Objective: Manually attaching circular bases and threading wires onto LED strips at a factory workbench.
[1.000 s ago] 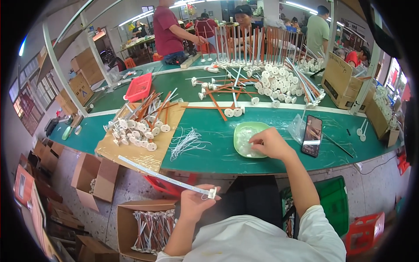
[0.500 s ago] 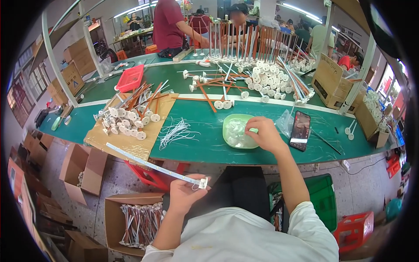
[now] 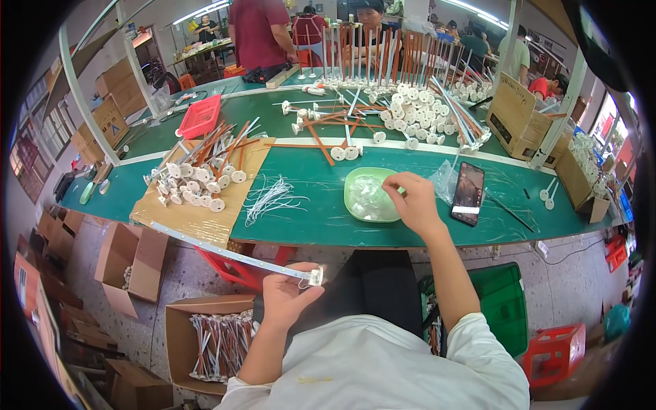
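Phone [image 3: 469,193] just lying there screen-up and lit on the green bench [image 3: 294,231], with a crumpled clear bag [image 3: 445,181] right beside it and a thin dark rod [image 3: 511,211] a bit to the right. Red plastic basket [image 3: 200,117] further back on the left, big cardboard box [image 3: 517,119] next to the right-hand post [image 3: 562,102]. Someone in a maroon shirt [image 3: 260,41] standing across the way, tube lights [image 3: 471,12] overhead, red plastic stool [image 3: 557,336] on the speckled floor [image 3: 567,280] lol
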